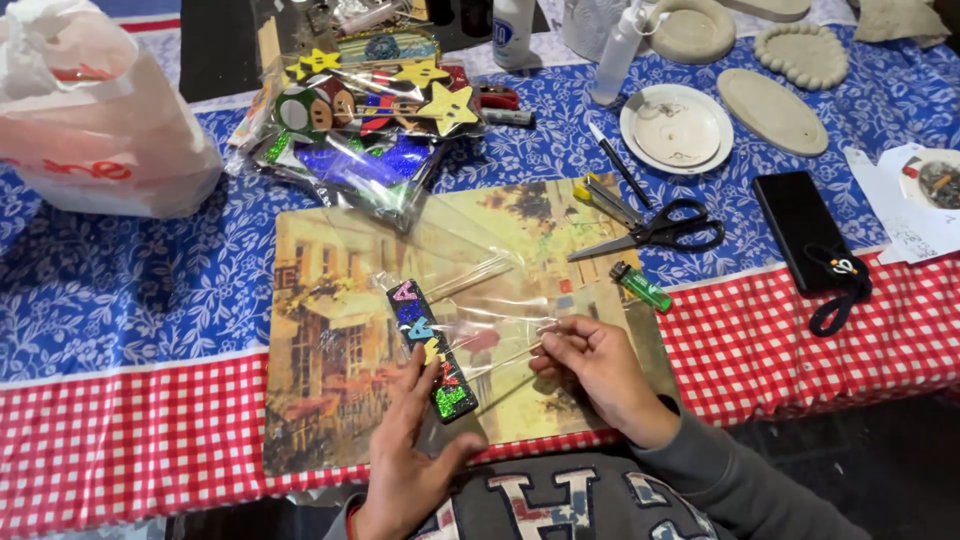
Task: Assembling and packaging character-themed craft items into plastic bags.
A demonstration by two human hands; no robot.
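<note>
On the placemat [330,400], the left hand [405,455] lies flat and released on the slippery, light cellophane sleeve [470,300] beside the glitter strip [432,350], while the right hand [595,365] pinches a thin, snappable wooden stick [505,358] near its end.

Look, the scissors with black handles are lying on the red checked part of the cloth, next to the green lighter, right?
Not quite. In the head view the scissors with black handles lie on the blue flowered part of the cloth, not the red checked part. They are indeed next to the green lighter.
</note>
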